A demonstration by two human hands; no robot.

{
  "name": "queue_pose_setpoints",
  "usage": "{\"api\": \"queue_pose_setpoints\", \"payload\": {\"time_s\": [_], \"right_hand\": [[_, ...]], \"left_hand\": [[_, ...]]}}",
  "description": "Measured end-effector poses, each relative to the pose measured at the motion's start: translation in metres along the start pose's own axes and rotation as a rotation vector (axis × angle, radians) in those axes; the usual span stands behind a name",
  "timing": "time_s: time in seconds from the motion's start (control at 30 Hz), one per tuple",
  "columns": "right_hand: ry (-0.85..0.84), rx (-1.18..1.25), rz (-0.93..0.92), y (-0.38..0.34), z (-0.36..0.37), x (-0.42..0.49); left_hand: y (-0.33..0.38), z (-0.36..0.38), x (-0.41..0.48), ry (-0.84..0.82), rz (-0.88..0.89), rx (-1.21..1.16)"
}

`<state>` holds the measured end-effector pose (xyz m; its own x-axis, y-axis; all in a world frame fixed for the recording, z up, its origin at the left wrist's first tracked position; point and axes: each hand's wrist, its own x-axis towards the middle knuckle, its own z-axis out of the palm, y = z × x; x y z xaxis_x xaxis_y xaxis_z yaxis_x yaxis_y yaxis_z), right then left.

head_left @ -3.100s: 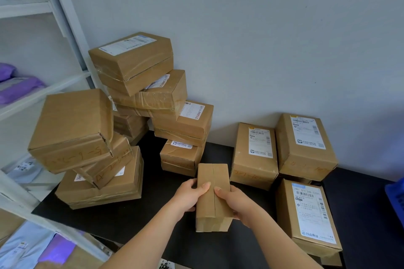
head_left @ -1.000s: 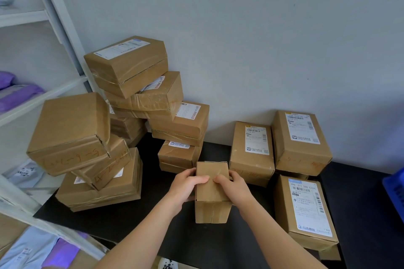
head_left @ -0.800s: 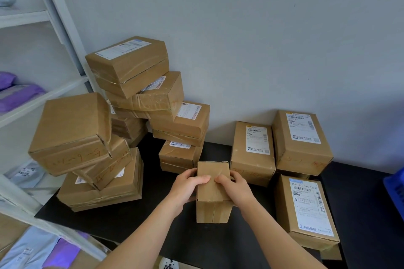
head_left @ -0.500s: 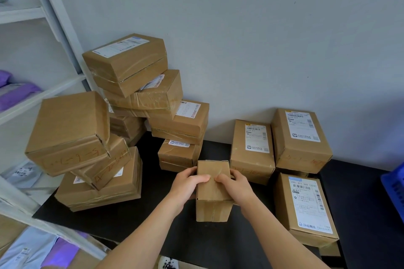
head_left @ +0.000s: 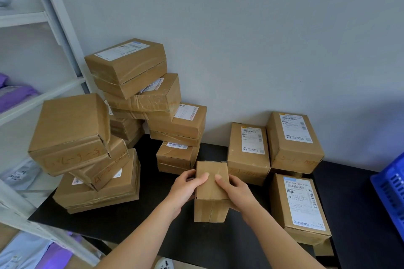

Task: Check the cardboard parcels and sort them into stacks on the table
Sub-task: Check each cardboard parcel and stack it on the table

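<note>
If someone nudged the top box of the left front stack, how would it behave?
The top box sits tilted and overhangs the skewed boxes below, so it would probably tip or slide off. It looks rigid. Its taped surface may be slippery.

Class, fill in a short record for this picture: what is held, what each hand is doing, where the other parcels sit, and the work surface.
held item: small plain brown cardboard parcel, no label showing on the faces in view
left hand: grips the parcel's left side
right hand: grips the parcel's right side
left stacks: leaning pile of taped brown cardboard boxes against the wall
right group: labelled brown cardboard boxes lying label-up
surface: black table
far right: blue plastic crate, partly in view
</note>
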<state>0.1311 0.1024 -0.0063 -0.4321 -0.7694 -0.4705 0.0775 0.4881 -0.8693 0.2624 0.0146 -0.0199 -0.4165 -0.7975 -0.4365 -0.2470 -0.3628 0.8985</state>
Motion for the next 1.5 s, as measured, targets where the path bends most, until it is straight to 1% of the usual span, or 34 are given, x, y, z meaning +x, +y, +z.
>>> {"api": "queue_pose_setpoints", "payload": {"time_s": [0.07, 0.13, 0.17, 0.2, 0.27, 0.37, 0.43, 0.5, 0.63, 0.93, 1.1, 1.2, 1.3, 1.5], "right_hand": [[-0.007, 0.096, 0.036, 0.002, -0.001, -0.002], [0.032, 0.178, 0.095, 0.006, -0.003, -0.002], [0.068, 0.174, 0.113, 0.01, -0.004, 0.0], [0.1, 0.132, 0.125, 0.014, -0.005, 0.001], [0.103, -0.035, 0.135, 0.024, -0.007, 0.001], [-0.013, -0.267, 0.146, 0.034, -0.006, -0.003], [-0.068, -0.365, 0.133, 0.035, -0.002, -0.007], [-0.087, -0.395, 0.11, 0.035, 0.002, -0.008], [-0.097, -0.409, 0.069, 0.034, 0.003, -0.011], [-0.15, -0.469, -0.023, 0.017, -0.008, -0.015], [-0.134, -0.568, -0.075, 0.008, -0.01, -0.019], [-0.094, -0.585, -0.102, 0.005, -0.013, -0.021], [-0.071, -0.544, -0.124, 0.002, -0.02, -0.022], [-0.082, -0.416, -0.174, -0.006, -0.027, -0.025]], "left_hand": [[-0.002, -0.002, -0.004, -0.02, -0.015, -0.056], [-0.01, -0.007, -0.006, 0.01, -0.068, -0.159], [-0.014, -0.01, -0.007, 0.033, -0.086, -0.203], [-0.019, -0.013, -0.008, 0.049, -0.085, -0.194], [-0.029, -0.018, -0.011, 0.057, -0.074, -0.017], [-0.038, -0.022, -0.015, -0.009, -0.081, 0.296], [-0.039, -0.021, -0.017, -0.104, -0.08, 0.407], [-0.037, -0.016, -0.021, -0.169, -0.069, 0.465], [-0.03, -0.01, -0.025, -0.18, -0.045, 0.427], [-0.004, -0.007, -0.036, -0.09, 0.034, 0.343], [0.012, -0.008, -0.041, -0.025, 0.059, 0.291], [0.016, -0.008, -0.04, -0.03, 0.064, 0.294], [0.019, -0.006, -0.039, -0.033, 0.046, 0.293], [0.023, -0.007, -0.038, -0.038, 0.033, 0.284]]}}
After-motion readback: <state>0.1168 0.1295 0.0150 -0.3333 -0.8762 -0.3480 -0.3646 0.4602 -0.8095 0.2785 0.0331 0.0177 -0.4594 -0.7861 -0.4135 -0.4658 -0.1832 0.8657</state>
